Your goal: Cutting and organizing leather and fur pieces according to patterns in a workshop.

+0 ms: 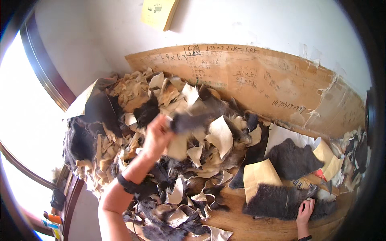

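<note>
My left hand (pixel 158 134) is raised over the pile and smeared by motion. Its fingers are closed on a dark fur scrap (pixel 191 121), which trails off to the right in a blur. Beneath lies a big heap of fur and hide scraps (pixel 220 136), black, grey and tan, many with their pale skin side up. At lower right, my right hand (pixel 306 209) lies on a long dark fur piece (pixel 269 202), its fingers over the pelt. Another dark fur piece (pixel 295 158) sits behind it, next to a tan paper-like sheet (pixel 261 176).
A wooden tabletop (pixel 237 225) shows at the front. Behind the heap, a cardboard panel (pixel 241 68) with handwriting leans along the white wall (pixel 249 24), where a yellow pad (pixel 159 14) hangs. A bright window (pixel 32 96) is at left. More scraps (pixel 354 156) lie at far right.
</note>
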A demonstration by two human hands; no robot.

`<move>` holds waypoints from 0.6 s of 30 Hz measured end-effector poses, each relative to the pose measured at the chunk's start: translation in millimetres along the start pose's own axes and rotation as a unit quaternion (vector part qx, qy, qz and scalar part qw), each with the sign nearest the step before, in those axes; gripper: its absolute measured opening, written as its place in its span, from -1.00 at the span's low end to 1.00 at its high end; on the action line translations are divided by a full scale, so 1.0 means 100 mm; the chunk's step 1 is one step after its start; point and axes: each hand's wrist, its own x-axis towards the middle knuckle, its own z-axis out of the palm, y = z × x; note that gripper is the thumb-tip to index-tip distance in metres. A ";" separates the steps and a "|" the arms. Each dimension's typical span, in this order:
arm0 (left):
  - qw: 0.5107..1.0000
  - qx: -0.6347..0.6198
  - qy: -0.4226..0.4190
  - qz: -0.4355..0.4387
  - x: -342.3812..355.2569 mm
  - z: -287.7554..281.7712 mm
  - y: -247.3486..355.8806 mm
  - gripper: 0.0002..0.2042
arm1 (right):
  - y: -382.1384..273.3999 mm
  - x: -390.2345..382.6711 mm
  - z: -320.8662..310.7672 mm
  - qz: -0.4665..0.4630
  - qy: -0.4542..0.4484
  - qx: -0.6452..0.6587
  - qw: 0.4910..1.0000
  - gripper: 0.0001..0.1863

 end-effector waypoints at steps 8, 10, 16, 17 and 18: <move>0.982 -0.065 0.007 -0.176 0.47 -0.89 0.05 -0.61 | 0.06 -0.02 0.00 -0.014 0.010 -0.032 0.999 -0.87; 0.984 -0.035 0.007 -0.174 0.51 -1.01 -0.04 -0.71 | 0.06 -0.02 0.00 -0.008 0.004 -0.020 1.000 -0.87; 0.990 0.037 0.108 -0.080 0.53 -1.14 -0.04 -0.80 | 0.09 -0.05 0.00 0.014 -0.009 -0.017 1.000 -0.88; 0.988 0.072 0.122 -0.062 0.56 -1.13 -0.03 -0.81 | 0.13 -0.07 0.00 0.025 -0.013 -0.024 0.999 -0.88; 0.986 0.077 0.133 -0.058 0.60 -1.19 -0.09 -0.81 | 0.17 -0.10 0.01 0.026 -0.014 -0.026 0.999 -0.88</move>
